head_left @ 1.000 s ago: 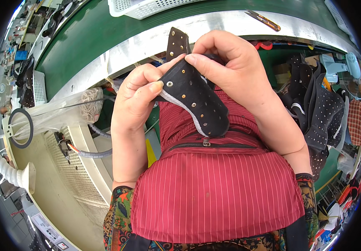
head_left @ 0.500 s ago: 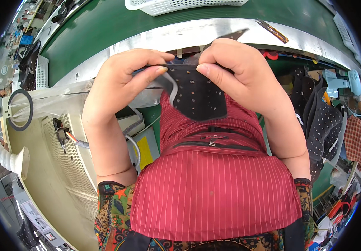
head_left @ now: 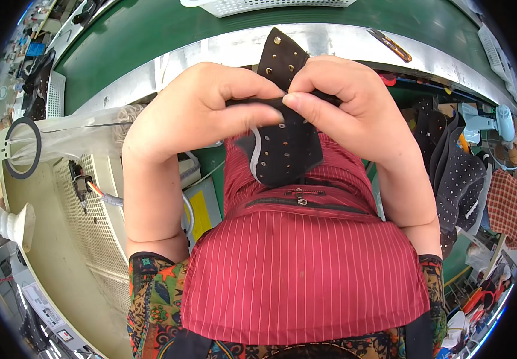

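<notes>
A black piece of material (head_left: 288, 149) dotted with small metal studs or eyelets hangs folded between my hands, above my lap. Its lower flap has a pale grey edge on the left, and another studded end sticks up beyond my fingers. With thumb and forefinger, my right hand (head_left: 348, 102) pinches the fold at its right side. My left hand (head_left: 201, 105) is closed on the same fold, its fingertips almost meeting the right ones; its thumb is slightly blurred. The remaining fingers of both hands are partly hidden.
Ahead runs a metal ledge (head_left: 222, 45) with an orange-and-black cutter (head_left: 390, 45) on it, and behind that a green surface with a white basket (head_left: 276, 6). More studded black pieces (head_left: 462, 173) hang at right, near a light-blue fan (head_left: 501, 122). A beige machine tray (head_left: 55, 239) stands at left.
My left hand has slid right along the fold toward my right hand. The far end of the black piece now stands upright, and the lower flap hangs a little lower.
</notes>
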`<state>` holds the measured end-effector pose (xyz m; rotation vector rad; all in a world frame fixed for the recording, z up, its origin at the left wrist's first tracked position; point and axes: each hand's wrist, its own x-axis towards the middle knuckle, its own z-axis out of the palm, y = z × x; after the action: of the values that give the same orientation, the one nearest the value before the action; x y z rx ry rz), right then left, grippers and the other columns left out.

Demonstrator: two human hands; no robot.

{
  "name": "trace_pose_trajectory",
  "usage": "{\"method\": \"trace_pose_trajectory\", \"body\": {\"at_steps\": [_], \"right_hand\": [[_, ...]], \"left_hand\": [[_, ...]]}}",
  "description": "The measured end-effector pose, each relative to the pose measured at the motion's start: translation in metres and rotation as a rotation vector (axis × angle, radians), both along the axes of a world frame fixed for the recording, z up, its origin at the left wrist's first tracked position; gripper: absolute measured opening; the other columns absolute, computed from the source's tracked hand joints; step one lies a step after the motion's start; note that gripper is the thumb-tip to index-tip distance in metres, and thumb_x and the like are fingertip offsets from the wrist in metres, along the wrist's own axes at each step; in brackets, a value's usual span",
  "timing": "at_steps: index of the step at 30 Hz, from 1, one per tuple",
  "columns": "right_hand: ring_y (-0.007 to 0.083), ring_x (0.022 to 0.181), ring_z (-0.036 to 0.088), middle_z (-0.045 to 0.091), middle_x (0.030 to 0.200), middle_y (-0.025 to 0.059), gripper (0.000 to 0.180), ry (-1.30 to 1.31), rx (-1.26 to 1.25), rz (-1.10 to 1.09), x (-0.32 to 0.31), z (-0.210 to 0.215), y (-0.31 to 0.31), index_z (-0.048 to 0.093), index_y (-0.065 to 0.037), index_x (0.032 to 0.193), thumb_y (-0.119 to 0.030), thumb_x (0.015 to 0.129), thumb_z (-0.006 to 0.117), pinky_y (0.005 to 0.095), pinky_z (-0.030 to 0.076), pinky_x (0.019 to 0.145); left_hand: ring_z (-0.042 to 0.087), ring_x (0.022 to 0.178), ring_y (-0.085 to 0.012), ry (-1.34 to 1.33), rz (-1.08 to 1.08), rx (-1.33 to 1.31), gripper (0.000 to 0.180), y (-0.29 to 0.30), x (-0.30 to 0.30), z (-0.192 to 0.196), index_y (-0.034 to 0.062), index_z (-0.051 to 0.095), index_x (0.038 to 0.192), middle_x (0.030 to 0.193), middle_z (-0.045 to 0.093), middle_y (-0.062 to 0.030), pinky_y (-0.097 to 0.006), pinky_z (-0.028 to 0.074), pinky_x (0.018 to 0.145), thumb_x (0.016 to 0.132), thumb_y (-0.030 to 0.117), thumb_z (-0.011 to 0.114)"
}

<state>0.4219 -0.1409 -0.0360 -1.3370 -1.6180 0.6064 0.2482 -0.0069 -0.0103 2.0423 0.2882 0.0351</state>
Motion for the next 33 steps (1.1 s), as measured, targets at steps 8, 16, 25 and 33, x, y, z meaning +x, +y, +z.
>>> {"method": "trace_pose_trajectory", "body": {"at_steps": [8, 16, 25, 33], "right_hand": [[0.0112, 0.066, 0.054, 0.056, 0.081, 0.0044, 0.016, 0.079, 0.03, -0.146, -0.002, 0.01, -0.005, 0.062, 0.0, 0.097, -0.006, 0.083, 0.064, 0.0245, 0.042, 0.062], [0.0104, 0.064, 0.052, 0.056, 0.074, 0.0028, 0.013, -0.071, -0.051, -0.194, 0.01, 0.006, -0.008, 0.064, 0.001, 0.091, -0.005, 0.08, 0.067, 0.0238, 0.042, 0.061], [0.0049, 0.061, 0.045, 0.053, 0.07, -0.0006, 0.009, 0.102, -0.079, -0.02, -0.006, 0.013, -0.011, 0.062, -0.003, 0.076, -0.002, 0.073, 0.071, 0.0212, 0.034, 0.053], [-0.0001, 0.06, 0.044, 0.055, 0.07, -0.0048, 0.005, 0.309, -0.259, -0.166, 0.004, 0.013, -0.007, 0.062, -0.002, 0.08, -0.004, 0.079, 0.067, 0.0164, 0.032, 0.052]], "left_hand": [[0.055, 0.069, -0.007, -0.032, 0.116, -0.043, 0.014, -0.005, -0.006, -0.006, -0.0039, 0.064, 0.092, 0.074, 0.063, -0.0038, -0.023, 0.046, 0.064, 0.085, 0.009, 0.064], [0.057, 0.076, -0.0052, 0.008, 0.239, -0.333, 0.018, -0.005, -0.013, -0.022, -0.0038, 0.062, 0.105, 0.082, 0.065, -0.0007, -0.021, 0.048, 0.069, 0.09, 0.006, 0.057], [0.061, 0.09, -0.0087, -0.003, 0.266, -0.352, 0.028, -0.003, -0.015, -0.026, -0.0036, 0.058, 0.117, 0.101, 0.067, -0.0055, -0.023, 0.049, 0.08, 0.091, 0.003, 0.057], [0.062, 0.092, -0.0106, -0.094, 0.225, -0.607, 0.029, -0.004, -0.02, -0.028, -0.004, 0.058, 0.117, 0.101, 0.067, -0.0071, -0.025, 0.05, 0.083, 0.088, 0.0, 0.058]]}}
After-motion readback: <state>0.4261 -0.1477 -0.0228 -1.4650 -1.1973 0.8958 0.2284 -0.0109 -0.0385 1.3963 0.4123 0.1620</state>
